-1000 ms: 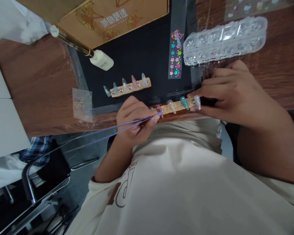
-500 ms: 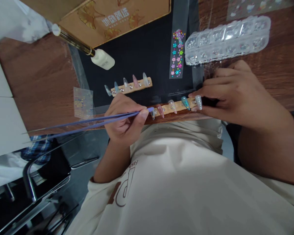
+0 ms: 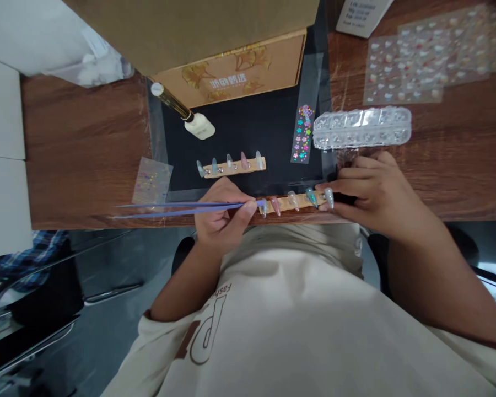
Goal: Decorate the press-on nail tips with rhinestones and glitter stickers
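Note:
My left hand (image 3: pixel 223 215) is closed, pinching purple tweezers (image 3: pixel 198 208) near their joined end; the two thin prongs stretch out to the left. That hand sits against the left end of a wooden strip (image 3: pixel 284 205) at the table's front edge. The strip carries several false nails: a pink nail (image 3: pixel 275 205), a teal glitter nail (image 3: pixel 312 197) and clear or silvery ones. My right hand (image 3: pixel 374 193) grips the strip's right end between thumb and fingers, beside a silver nail (image 3: pixel 329 197). Whether my left fingers also hold the strip is hidden.
A second strip with false nails (image 3: pixel 234 167) lies on the black mat (image 3: pixel 248 124). Around it are a white polish bottle (image 3: pixel 200 127), a gold-printed box (image 3: pixel 240 74), a flower gem sheet (image 3: pixel 302 135), a clear rhinestone case (image 3: pixel 362 129), sticker sheets (image 3: pixel 403 69) and a small clear sheet (image 3: pixel 152 184).
The view has shifted, bringing more of the table's far side into sight. Both hands keep their grips, and the tweezers lie a little more level.

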`<act>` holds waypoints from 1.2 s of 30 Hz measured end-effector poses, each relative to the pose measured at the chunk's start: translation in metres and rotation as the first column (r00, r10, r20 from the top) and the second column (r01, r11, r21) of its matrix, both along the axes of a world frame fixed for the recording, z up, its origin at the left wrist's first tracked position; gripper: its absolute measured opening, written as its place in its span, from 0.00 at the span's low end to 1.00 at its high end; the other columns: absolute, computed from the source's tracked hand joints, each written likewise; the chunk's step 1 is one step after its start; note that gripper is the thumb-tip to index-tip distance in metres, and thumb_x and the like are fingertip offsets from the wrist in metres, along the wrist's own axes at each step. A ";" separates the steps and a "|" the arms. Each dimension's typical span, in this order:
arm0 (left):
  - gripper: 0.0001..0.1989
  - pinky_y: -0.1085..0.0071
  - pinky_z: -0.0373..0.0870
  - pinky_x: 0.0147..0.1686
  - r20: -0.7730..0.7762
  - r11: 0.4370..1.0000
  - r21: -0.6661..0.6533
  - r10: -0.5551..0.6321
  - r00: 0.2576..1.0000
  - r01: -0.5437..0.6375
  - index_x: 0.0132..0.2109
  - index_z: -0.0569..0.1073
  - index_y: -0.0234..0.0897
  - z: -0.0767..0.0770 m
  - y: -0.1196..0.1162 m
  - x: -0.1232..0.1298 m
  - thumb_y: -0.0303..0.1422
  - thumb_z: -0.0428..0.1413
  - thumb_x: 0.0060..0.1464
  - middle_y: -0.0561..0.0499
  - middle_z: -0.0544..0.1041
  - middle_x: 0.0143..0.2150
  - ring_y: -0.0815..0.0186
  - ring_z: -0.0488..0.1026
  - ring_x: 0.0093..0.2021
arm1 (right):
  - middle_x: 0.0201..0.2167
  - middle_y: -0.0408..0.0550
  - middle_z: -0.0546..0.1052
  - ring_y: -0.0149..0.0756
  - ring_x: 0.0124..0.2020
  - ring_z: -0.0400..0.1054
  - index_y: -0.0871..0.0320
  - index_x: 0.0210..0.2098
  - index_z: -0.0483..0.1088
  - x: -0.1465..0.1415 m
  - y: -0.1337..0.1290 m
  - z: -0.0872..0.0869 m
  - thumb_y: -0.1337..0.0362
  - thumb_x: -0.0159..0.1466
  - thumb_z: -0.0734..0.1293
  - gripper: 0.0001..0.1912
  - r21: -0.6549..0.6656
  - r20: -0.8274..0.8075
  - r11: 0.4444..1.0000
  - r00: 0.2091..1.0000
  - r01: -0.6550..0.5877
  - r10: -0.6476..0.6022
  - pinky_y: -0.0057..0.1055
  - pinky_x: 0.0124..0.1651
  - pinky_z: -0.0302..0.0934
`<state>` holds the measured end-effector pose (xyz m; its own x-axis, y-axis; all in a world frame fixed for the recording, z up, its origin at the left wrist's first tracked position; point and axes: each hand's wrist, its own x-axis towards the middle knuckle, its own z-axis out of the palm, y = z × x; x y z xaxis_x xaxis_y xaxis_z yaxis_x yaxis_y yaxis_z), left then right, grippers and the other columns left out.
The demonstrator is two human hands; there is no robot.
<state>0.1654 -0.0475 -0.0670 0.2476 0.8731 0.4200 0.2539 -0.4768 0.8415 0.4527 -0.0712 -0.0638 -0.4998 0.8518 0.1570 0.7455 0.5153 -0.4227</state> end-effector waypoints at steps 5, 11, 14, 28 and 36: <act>0.03 0.68 0.63 0.29 -0.128 0.979 0.125 -0.143 0.981 0.159 0.36 0.74 0.39 0.009 0.002 0.004 0.26 0.60 0.56 0.55 0.74 0.26 0.70 0.66 0.26 | 0.23 0.44 0.73 0.37 0.31 0.60 0.53 0.41 0.78 0.001 0.000 -0.004 0.52 0.69 0.62 0.16 0.010 -0.004 1.000 1.000 0.010 -0.010 0.38 0.38 0.45; 0.04 0.68 0.62 0.28 -0.177 0.969 0.177 -0.144 0.974 0.175 0.36 0.73 0.39 0.009 0.003 0.002 0.26 0.60 0.55 0.55 0.73 0.25 0.69 0.66 0.25 | 0.22 0.43 0.71 0.38 0.31 0.60 0.50 0.41 0.78 0.001 0.000 -0.004 0.49 0.68 0.61 0.17 -0.005 -0.005 0.999 0.999 0.034 -0.034 0.39 0.38 0.45; 0.04 0.67 0.62 0.28 -0.177 0.971 0.167 -0.141 0.974 0.171 0.36 0.74 0.40 0.006 0.002 0.000 0.26 0.60 0.55 0.55 0.73 0.25 0.69 0.66 0.25 | 0.22 0.43 0.71 0.37 0.31 0.60 0.50 0.43 0.78 0.001 0.001 -0.003 0.50 0.68 0.63 0.16 -0.024 0.016 0.999 0.999 0.030 -0.029 0.38 0.38 0.45; 0.25 0.76 0.49 0.17 0.506 0.641 -0.722 0.233 0.830 0.260 0.26 0.51 0.39 0.045 -0.007 -0.006 0.45 0.58 0.57 0.60 0.44 0.20 0.75 0.45 0.19 | 0.23 0.44 0.73 0.43 0.30 0.64 0.50 0.43 0.76 0.003 -0.002 -0.010 0.52 0.70 0.60 0.16 0.082 -0.071 0.996 0.997 -0.023 0.029 0.42 0.35 0.47; 0.20 0.74 0.52 0.17 0.408 0.806 -0.581 0.162 0.899 0.118 0.26 0.57 0.39 0.030 -0.011 -0.013 0.41 0.55 0.59 0.59 0.48 0.20 0.74 0.49 0.18 | 0.25 0.43 0.75 0.40 0.32 0.65 0.50 0.45 0.76 0.002 -0.001 -0.011 0.57 0.66 0.67 0.10 0.095 -0.017 0.995 1.000 -0.023 0.025 0.40 0.38 0.48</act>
<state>0.1526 -0.0590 -0.0366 0.1479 0.9829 -0.1102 -0.1836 0.1367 0.9734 0.4546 -0.0726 -0.0750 -0.5165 0.8203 0.2454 0.7248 0.5715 -0.3847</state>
